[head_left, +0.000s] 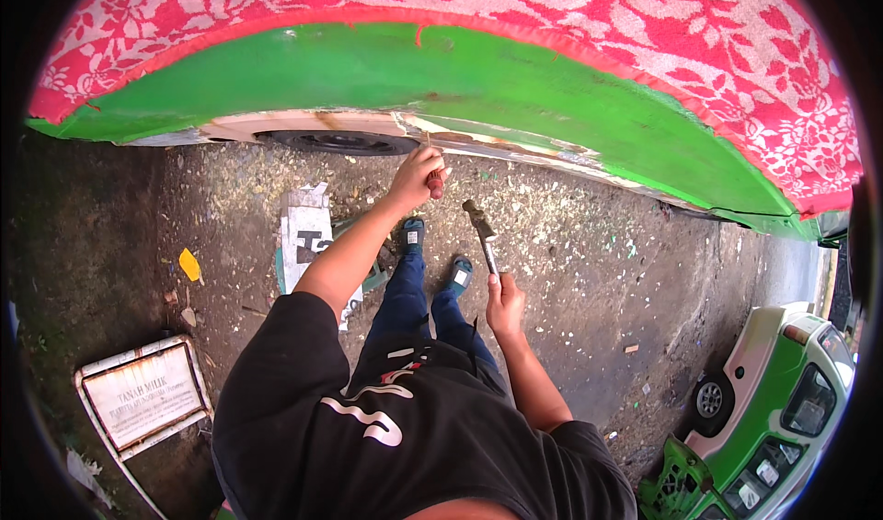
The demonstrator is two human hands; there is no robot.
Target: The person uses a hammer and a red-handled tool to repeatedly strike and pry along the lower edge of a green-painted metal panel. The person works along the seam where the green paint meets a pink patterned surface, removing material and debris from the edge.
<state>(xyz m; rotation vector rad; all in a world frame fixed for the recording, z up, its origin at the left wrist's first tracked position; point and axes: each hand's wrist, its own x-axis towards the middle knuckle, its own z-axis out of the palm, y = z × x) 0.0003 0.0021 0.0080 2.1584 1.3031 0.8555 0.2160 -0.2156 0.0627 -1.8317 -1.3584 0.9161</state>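
Observation:
My left hand [416, 172] is closed around a short chisel-like tool [434, 178] with a dark reddish handle. Its tip is pressed against the rusty lower edge of a green vehicle body panel [478, 88], just right of a black tyre [338, 141]. My right hand [504, 301] grips the handle of a hammer [481, 233]. The hammer's head is raised and points toward the chisel, a short way to its right. My legs in blue trousers and blue shoes stretch toward the panel between both hands.
A red and white floral cloth [644, 23] covers the vehicle above the green panel. Paint flakes litter the dirt ground. A printed paper sheet [305, 235] lies left of my legs, a framed white sign [143, 396] at lower left. A small green and white vehicle [782, 400] stands at lower right.

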